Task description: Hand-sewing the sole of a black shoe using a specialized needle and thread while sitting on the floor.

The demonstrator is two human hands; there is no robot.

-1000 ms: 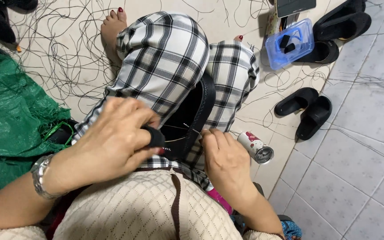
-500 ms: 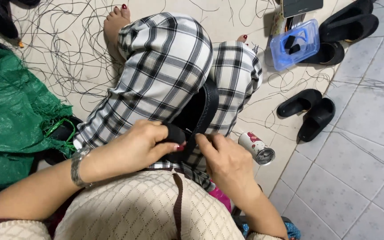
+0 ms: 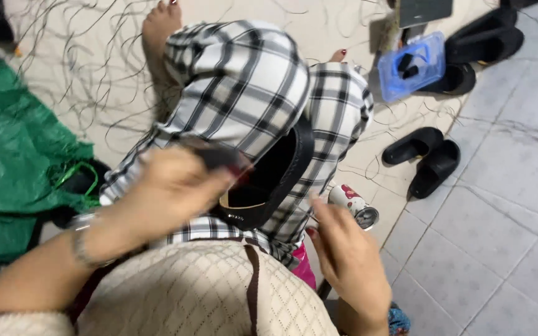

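Observation:
A black shoe [image 3: 278, 177] with a tan insole lies on my lap, across black-and-white plaid trousers [image 3: 244, 81]. My left hand [image 3: 169, 193], blurred, is closed on the shoe's near upper edge, and a metal watch sits on that wrist. My right hand [image 3: 347, 255] hangs lower right, off the shoe and close to a small can [image 3: 356, 205]. Its fingers are loosely curled, and blur hides whether they pinch a thread.
A green woven bag [image 3: 14, 155] lies at the left. Loose black threads [image 3: 82, 74] litter the floor by my bare foot. A blue plastic box [image 3: 412, 65] and black slippers [image 3: 421, 158] lie at the right, on grey floor tiles [image 3: 505, 236].
My right hand has left the shoe and moved down to the right. My left hand has lifted the shoe's edge, exposing its opening.

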